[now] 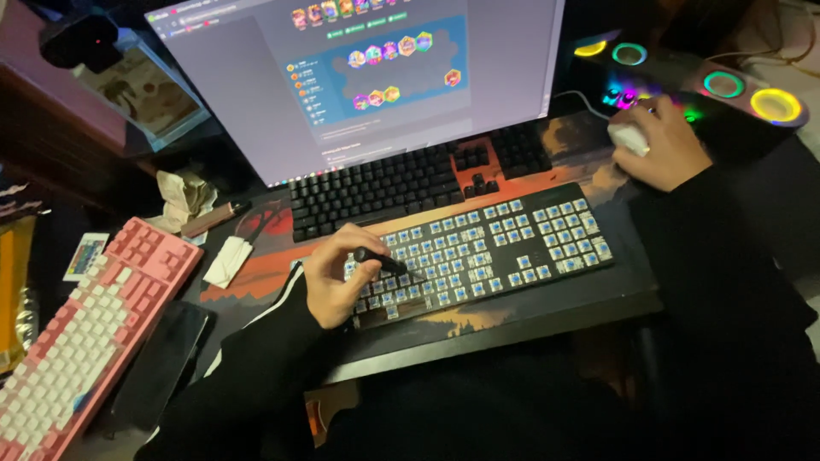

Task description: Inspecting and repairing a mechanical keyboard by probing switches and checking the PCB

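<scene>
Stripped keyboard (pixel 495 248), one: keycaps off, rows of blue-and-white switches bared, lying slantwise on the desk mat (pixel 256 273) in front of the black keyboard. We count three keyboards in all: this one, one black keyboard (pixel 401 183) with its caps on just below the monitor, and one pink keyboard (pixel 85 329) with white keys at the far left.

Monitor (pixel 376 77), one, lit. Mouse (pixel 630 138), one, pale. Dark phone (pixel 162 363), one, lying beside the pink keyboard. Glowing coloured rings (pixel 724 84), four, at upper right.

Small dark tool (pixel 382 260), one. Our left hand (pixel 335 277) pinches it between closed fingers, the tip pointing at the switches near the stripped keyboard's left end; the hand rests over that keyboard's lower left corner, touching or just above it, we cannot tell which.

Our right hand (pixel 666 145) is curled over the mouse, well apart from the stripped keyboard, beyond its upper right corner.
</scene>
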